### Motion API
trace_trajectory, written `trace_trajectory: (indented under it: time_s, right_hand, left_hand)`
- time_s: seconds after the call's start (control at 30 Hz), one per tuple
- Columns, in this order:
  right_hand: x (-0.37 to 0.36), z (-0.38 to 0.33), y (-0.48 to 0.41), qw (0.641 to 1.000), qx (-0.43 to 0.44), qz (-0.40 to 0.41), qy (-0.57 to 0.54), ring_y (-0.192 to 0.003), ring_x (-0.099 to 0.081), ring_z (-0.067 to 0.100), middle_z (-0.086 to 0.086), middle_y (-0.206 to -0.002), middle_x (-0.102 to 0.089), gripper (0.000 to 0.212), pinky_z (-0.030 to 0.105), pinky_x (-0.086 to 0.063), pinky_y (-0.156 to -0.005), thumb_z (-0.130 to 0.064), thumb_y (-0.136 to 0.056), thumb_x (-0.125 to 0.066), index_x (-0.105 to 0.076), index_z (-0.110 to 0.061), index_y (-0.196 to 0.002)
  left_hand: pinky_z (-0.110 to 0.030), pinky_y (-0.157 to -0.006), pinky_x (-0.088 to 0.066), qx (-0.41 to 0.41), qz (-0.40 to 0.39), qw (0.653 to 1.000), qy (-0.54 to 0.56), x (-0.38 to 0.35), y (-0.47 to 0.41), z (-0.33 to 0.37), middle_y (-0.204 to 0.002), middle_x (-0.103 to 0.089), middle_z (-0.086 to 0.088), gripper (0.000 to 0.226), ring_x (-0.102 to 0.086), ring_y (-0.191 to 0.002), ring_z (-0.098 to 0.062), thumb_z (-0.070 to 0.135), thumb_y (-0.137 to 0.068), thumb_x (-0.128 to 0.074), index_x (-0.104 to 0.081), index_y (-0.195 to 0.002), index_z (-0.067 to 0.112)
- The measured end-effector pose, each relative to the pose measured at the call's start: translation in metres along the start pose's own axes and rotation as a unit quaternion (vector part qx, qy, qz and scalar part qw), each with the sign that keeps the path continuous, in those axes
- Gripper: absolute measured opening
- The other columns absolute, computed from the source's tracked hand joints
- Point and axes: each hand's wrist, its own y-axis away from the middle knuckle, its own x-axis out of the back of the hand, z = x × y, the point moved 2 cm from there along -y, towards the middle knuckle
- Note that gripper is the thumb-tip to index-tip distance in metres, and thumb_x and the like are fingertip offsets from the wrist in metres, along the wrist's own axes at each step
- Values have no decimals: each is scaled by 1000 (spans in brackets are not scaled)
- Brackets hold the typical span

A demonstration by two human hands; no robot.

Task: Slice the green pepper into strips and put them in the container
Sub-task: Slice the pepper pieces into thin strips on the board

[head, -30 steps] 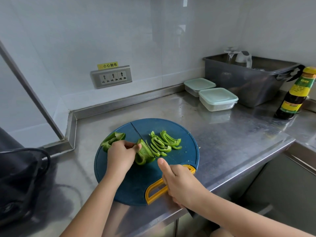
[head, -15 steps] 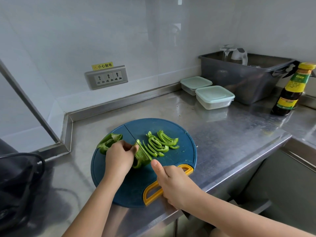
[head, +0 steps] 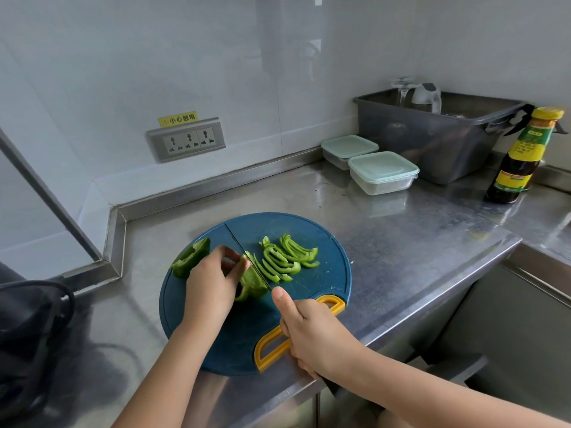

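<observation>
Pepper piece lies on the board, pinned under curled fingers of the left grip; right grip clasps the knife, blade running away from it, across the piece's right edge.

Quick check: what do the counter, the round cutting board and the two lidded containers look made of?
Counter: apparently stainless steel, brushed; grey sheen, blurred reflections. Cutting board: probably plastic, matte dark blue, moulded yellow handle. Containers: likely plastic, translucent walls, opaque pale-green lids.

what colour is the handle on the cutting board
Yellow-orange, set into the near edge of the dark blue cutting board; the handle shows clearly in the head view.
</observation>
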Motion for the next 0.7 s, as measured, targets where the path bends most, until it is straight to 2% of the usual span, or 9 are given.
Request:
trace_trajectory:
  time_s: [0.1,0.3,0.4,0.5,0.6,0.7]
  right_hand:
    - [-1,-1,1,1000,6,7,7,-45,-28,12,1,-53,-30,59,32,-31,-53,-64,-91,-23,-38,-13,-65]
    - [-2,-5,3,1000,-8,4,20,-50,-33,14,2,-53,-32,59,32,-35,-58,-62,-94,-22,-35,-14,-61]
    - [-1,-6,6,999,-39,-23,-13,-42,-37,14,5,-51,-38,62,32,-39,-52,-63,-94,-22,-39,-12,-64]
    - [5,-10,6,995,-70,-47,-56,-34,-40,15,6,-48,-41,64,25,-39,-39,-64,-93,-24,-39,-11,-63]
    - [9,-16,2,991,-94,-62,-79,-37,-40,16,6,-52,-42,63,23,-40,-43,-66,-92,-25,-41,-12,-65]
    - [9,-17,-1,994,-83,-55,-39,-37,-40,16,6,-51,-40,63,26,-41,-45,-66,-93,-24,-38,-13,-62]
  left_hand:
    - [-27,-65,-39,-14,19,999,-21,-3,-1,-1,-80,-60,1,18,-56,-73,-18,27,-92,-57,-61,-95,10]
    - [-28,-66,-40,9,25,999,-27,-7,-1,-3,-81,-60,-2,20,-54,-73,-19,25,-94,-55,-62,-95,6]
    - [-28,-66,-40,0,38,999,-30,-8,0,-2,-79,-59,-2,22,-53,-71,-19,26,-93,-56,-63,-94,5]
    - [-27,-66,-37,-17,54,998,-34,-9,2,-2,-78,-57,0,23,-51,-72,-17,25,-93,-58,-63,-94,3]
    - [-26,-67,-38,-23,67,997,-19,-8,3,-2,-82,-61,-2,22,-54,-74,-17,24,-93,-58,-63,-96,3]
    - [-27,-64,-36,-29,61,997,-37,-9,2,-4,-80,-64,-7,23,-54,-70,-19,25,-94,-55,-65,-92,4]
